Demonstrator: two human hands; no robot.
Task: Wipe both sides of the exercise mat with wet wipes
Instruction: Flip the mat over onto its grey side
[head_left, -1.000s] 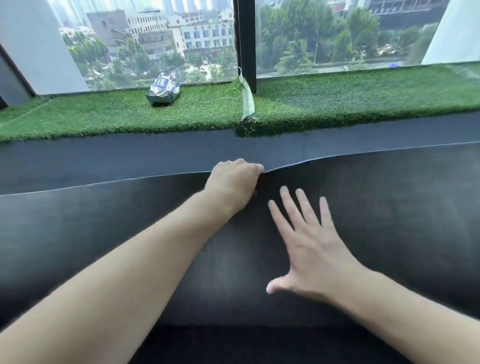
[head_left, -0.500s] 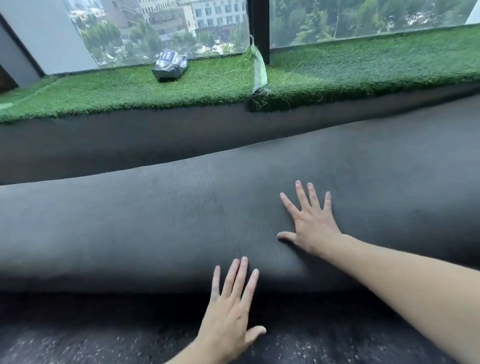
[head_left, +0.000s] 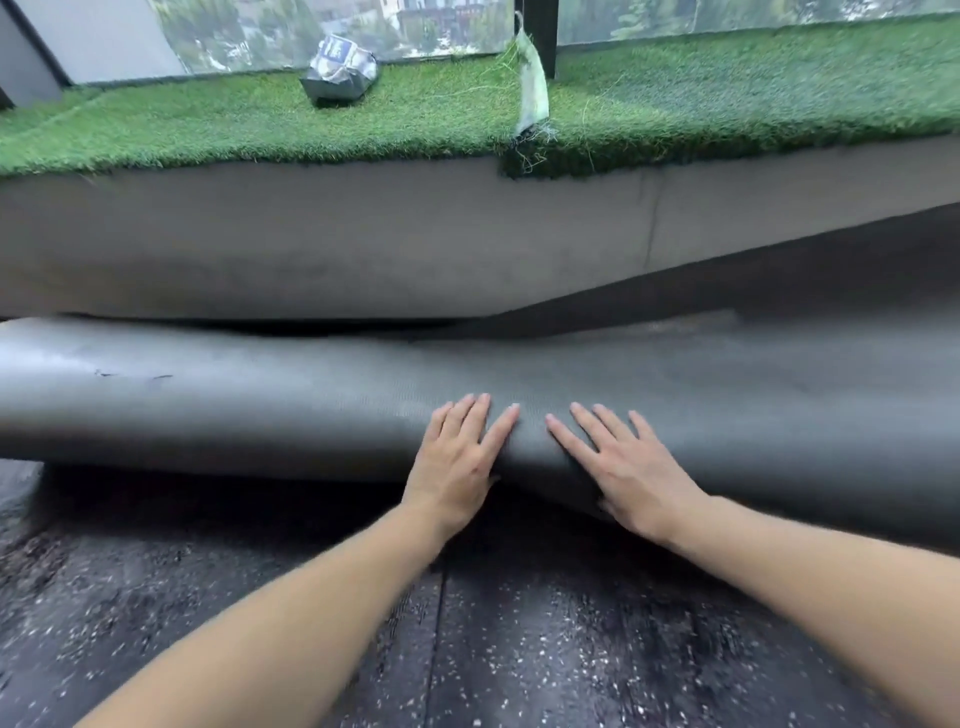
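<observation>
Since the earlier frame, both hands have been brought together onto the rounded fold of the exercise mat (head_left: 260, 410), and the left hand, which lay low on the floor (head_left: 519, 649), has been moved up beside the right. The mat is now seen as a long dark grey roll lying across the speckled black floor, just in front of the grey face of the window ledge (head_left: 363, 249); on the right side its far part rises against that face.

At the far left, the mat's curved surface is marked by a few small scuffs. Further back, a crumpled silver-and-blue packet (head_left: 340, 70) is seen on the green artificial turf (head_left: 182, 124) that covers the ledge top, close to the window glass. Whether it holds the wipes cannot be told.

Near the middle, the left hand (head_left: 460, 457) is laid flat on the fold, fingers straight and slightly spread, nothing gripped. A torn pale strip (head_left: 535, 88) stands at a seam in the turf behind it.

Just to the right, the right hand (head_left: 623, 467) is pressed on the same fold, fingers straight and apart, nothing held. The two index fingertips are near each other but not touching.
</observation>
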